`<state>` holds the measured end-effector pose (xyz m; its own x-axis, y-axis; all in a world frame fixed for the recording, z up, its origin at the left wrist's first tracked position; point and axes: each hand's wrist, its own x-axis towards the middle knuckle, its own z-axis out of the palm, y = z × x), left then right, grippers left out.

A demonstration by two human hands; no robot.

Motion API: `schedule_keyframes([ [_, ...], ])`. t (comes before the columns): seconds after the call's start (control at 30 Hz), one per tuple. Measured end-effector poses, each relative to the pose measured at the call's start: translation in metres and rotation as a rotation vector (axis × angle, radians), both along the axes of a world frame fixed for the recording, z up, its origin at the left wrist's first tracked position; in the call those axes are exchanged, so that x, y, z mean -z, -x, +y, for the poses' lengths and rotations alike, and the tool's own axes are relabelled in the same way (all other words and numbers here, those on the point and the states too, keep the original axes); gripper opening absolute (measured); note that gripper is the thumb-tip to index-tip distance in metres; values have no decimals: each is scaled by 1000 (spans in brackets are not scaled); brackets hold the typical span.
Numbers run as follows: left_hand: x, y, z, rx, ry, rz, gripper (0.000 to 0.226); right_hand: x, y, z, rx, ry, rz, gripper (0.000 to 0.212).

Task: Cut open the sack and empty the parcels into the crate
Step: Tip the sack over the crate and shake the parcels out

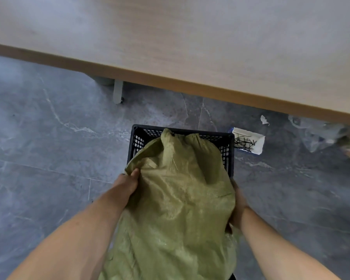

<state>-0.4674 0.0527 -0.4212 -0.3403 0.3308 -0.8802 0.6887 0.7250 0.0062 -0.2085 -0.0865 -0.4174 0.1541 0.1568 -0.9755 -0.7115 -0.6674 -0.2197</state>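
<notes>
A green woven sack [178, 190] lies tilted over a black plastic crate [138, 138] on the floor, its far end drooping into the crate and covering most of the opening. My left hand [127, 183] grips a fold of the sack's left edge, thumb on top. On the sack's right side my right hand [237, 205] holds the fabric, with its fingers largely hidden behind the sack. No parcels show; the sack hides the crate's inside.
A light wooden table [210, 47] with a white leg [117, 91] spans the far side. Right of the crate a white open box of black cable ties [248, 141] sits on the grey stone floor, beside a paper scrap [264, 119] and crumpled plastic [319, 134].
</notes>
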Motion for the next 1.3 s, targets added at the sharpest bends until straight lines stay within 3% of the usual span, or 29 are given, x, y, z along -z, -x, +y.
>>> schedule_keyframes([
  [0.13, 8, 10, 13, 71, -6, 82, 66, -11, -8, 12, -24, -89, -204, 87],
  [0.2, 11, 9, 20, 105, 3, 113, 65, -5, -8, 20, -234, -173, -348, 102],
  [0.3, 12, 5, 24, 131, 31, 106, 65, 14, -3, 23, -790, -68, -420, 76],
  [0.43, 15, 4, 24, 193, -47, 98, 63, 36, -1, 21, -1119, 132, -473, 52],
  [0.53, 13, 3, 20, 510, -192, 46, 69, 46, -9, 23, -1100, 194, -567, 45],
  [0.6, 16, 2, 20, 596, -228, -102, 67, 50, -10, 25, -1091, 156, -570, 66],
  [0.67, 19, 2, 23, 615, -202, -146, 50, 54, -8, 29, -1152, 123, -485, 88],
  [0.73, 22, 0, 27, 522, -119, -108, 41, 64, -8, 27, -1229, 141, -421, 72],
  [0.83, 20, -13, 34, 469, 40, -12, 53, 70, -14, 22, -1140, 195, -402, 52],
  [0.93, 23, -21, 35, 356, 108, 54, 70, 59, -22, 20, -939, 219, -467, 60],
  [1.03, 26, -25, 36, 269, 118, 68, 73, 47, -26, 13, -851, 153, -473, 60],
  [1.17, 26, -28, 34, 303, 139, 71, 68, 35, -23, 0, -714, 70, -434, 58],
  [1.3, 30, -28, 33, 263, 120, 89, 80, 34, -20, -9, -762, 115, -379, 66],
])
